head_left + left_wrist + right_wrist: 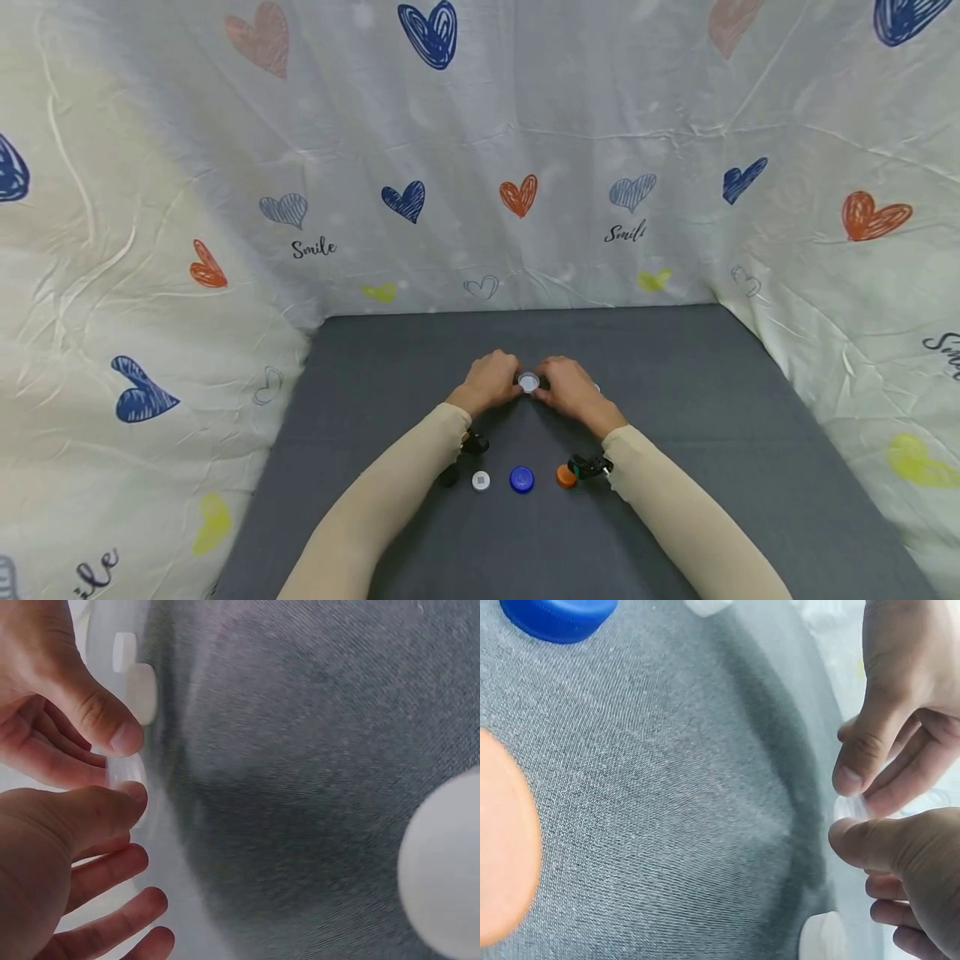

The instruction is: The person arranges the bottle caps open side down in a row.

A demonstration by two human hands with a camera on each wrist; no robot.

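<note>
From above, the head view is looking forward and down; the wrist views (much nearer) are both facing one white cap (528,382).

We look across a gray table (517,542), where four small round items lie well apart in a loose row on the near side. From left to right, we count a partly hidden black disc (448,476), a white cap (481,481), a wider blue cap (522,479) and a partly covered orange cap (564,477). Farther back, to the right, we spot two white pieces (142,694); whether they touch, we cannot tell.
</note>
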